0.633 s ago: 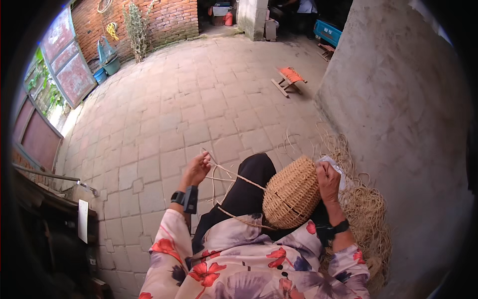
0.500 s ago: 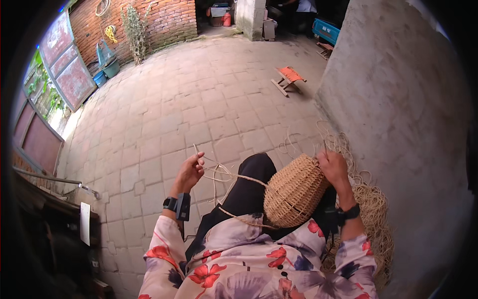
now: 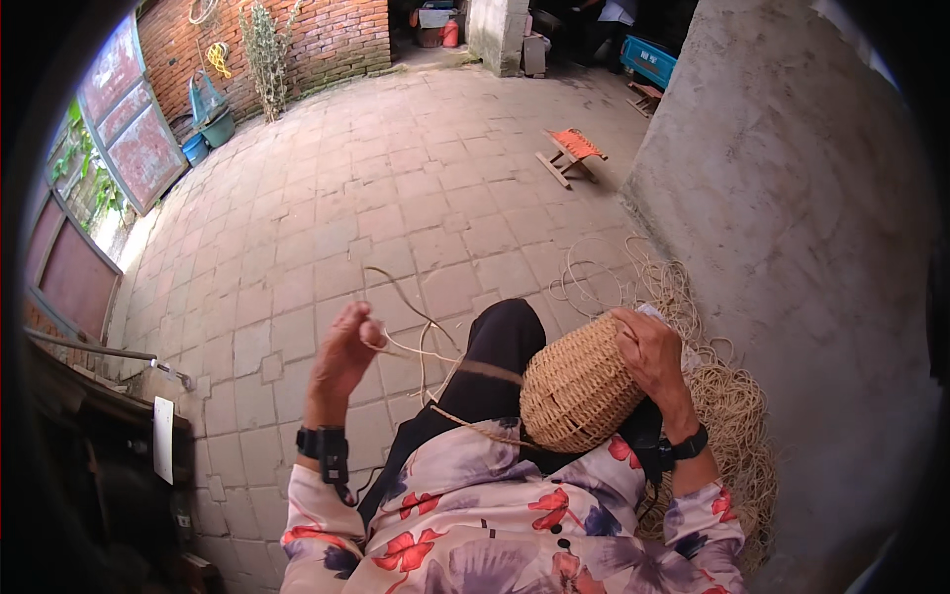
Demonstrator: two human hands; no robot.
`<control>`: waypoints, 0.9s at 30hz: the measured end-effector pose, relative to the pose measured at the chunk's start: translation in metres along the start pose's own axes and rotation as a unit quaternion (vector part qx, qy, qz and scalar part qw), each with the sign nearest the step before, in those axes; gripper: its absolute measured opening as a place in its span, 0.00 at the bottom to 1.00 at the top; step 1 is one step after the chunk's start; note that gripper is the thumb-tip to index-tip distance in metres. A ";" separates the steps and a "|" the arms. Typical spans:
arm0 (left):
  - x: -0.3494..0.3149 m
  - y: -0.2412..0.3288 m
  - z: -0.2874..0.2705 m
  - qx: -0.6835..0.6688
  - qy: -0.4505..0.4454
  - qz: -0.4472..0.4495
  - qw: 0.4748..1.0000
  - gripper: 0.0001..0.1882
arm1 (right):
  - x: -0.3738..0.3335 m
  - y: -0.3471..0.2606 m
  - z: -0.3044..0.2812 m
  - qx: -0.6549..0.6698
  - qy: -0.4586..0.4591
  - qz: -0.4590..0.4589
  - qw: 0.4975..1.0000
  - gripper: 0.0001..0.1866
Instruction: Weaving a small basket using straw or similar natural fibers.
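A rounded woven straw basket (image 3: 582, 384) lies tilted on its side on my lap. My right hand (image 3: 653, 354) grips the basket's far right end, fingers curled over its edge. Off to the left, my left hand (image 3: 343, 348) is raised with its fingers closed on a straw cord (image 3: 416, 350). That cord stretches toward the basket's left side, blurred by motion near it. A loose cord end (image 3: 393, 285) arcs up beyond the left hand. Another strand (image 3: 465, 423) droops over my leg to the basket's lower left.
A big heap of loose straw cord (image 3: 737, 421) lies on the floor at my right, beside a grey wall (image 3: 782, 198). A folding stool (image 3: 572, 156) with an orange seat stands ahead on the paved floor. At the far right, a person (image 3: 616, 15) is near a blue cart (image 3: 648, 61).
My left hand has moved left and somewhat nearer to me, drawing the cord. My right hand now lies more over the basket's end, its back turned up.
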State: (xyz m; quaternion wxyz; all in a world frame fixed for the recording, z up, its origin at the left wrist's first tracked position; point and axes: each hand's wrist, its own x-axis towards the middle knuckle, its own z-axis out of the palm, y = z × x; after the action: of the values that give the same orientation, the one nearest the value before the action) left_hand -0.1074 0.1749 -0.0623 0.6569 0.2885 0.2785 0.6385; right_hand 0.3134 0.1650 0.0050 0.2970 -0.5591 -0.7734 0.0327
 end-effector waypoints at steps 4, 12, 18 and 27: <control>-0.018 0.020 -0.017 -0.049 -0.020 -0.080 0.995 0.10 | -0.002 0.003 -0.001 -0.011 0.002 0.008 1.000 0.16; -0.010 -0.070 0.101 0.157 -0.100 -0.234 0.954 0.12 | 0.001 0.004 0.006 -0.011 0.015 -0.006 1.000 0.15; -0.003 -0.110 0.118 0.352 -0.205 -0.059 0.912 0.13 | 0.000 0.001 0.007 0.000 0.023 -0.003 1.000 0.15; -0.033 -0.109 0.129 0.499 -0.137 -0.082 0.852 0.13 | -0.001 -0.003 0.004 -0.010 0.030 0.011 0.999 0.12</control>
State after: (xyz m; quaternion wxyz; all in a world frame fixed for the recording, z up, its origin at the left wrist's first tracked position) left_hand 0.0598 0.1365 -0.0548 0.5062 0.6384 0.4891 0.3115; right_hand 0.3089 0.1641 0.0020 0.3135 -0.5714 -0.7583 0.0113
